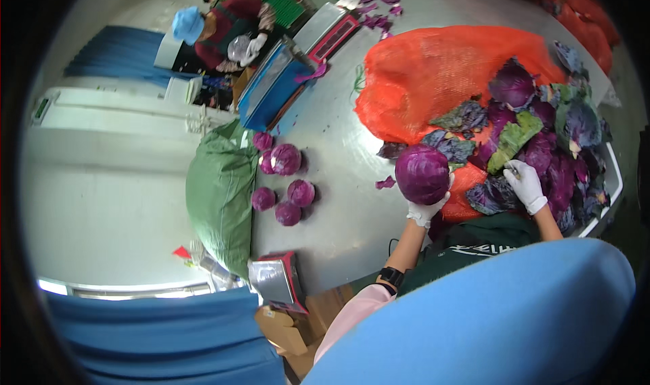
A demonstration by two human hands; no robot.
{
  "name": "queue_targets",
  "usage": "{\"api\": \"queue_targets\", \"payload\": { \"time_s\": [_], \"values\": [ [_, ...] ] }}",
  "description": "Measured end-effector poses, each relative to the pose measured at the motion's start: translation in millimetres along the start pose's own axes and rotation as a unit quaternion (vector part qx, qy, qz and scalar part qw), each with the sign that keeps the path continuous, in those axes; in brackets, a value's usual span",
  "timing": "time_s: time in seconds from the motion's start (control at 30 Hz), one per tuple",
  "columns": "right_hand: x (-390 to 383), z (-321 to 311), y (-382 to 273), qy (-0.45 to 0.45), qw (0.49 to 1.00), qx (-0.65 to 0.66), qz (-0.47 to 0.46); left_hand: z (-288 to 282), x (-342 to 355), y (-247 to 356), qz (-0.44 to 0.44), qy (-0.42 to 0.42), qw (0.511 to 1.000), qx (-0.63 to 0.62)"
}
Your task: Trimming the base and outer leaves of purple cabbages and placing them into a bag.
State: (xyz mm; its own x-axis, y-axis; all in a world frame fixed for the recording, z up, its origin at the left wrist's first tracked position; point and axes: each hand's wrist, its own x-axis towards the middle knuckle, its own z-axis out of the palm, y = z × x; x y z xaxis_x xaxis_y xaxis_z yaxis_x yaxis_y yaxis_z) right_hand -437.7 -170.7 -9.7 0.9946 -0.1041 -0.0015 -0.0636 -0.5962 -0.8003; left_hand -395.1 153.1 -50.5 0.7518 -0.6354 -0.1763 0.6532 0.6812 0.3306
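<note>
My left hand [426, 209], in a white glove, cradles a round red cabbage [420, 172] from below and behind. Beside it, my gloved right hand [523, 182] is closed near loose purple and green leaves [508, 141], on a small object too unclear to name. The heap of trimmed leaves lies at the right, partly over a large orange mesh sack [447, 60]. A small torn purple scrap [385, 183] is on the steel table [345, 222], left of the held cabbage.
Several small cabbages [288, 214] sit left beside a green sack [217, 189]. Scales [273, 277] stand at the near-left edge, others [332, 33] at the back. A co-worker [227, 30] works across the table. Cardboard boxes [281, 327] lie below; more orange sacks [575, 19] are back right.
</note>
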Motion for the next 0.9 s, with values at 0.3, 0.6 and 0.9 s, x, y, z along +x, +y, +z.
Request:
{"api": "queue_targets", "payload": {
  "time_s": [0.3, 0.6, 0.9],
  "values": [
    [-6, 12, 12, -0.020, 0.999, 0.027, -0.022, 51, -11, 26, 0.156, 0.159, 0.916, 0.333],
    [-21, 16, 38, 0.017, 0.996, 0.071, 0.045, 0, -54, 107, 0.383, 0.301, 0.842, -0.230],
    [9, -9, 0, -0.091, 0.980, 0.040, 0.170, 59, 166, 54, -0.162, 0.108, 0.923, 0.333]
  ]
}}
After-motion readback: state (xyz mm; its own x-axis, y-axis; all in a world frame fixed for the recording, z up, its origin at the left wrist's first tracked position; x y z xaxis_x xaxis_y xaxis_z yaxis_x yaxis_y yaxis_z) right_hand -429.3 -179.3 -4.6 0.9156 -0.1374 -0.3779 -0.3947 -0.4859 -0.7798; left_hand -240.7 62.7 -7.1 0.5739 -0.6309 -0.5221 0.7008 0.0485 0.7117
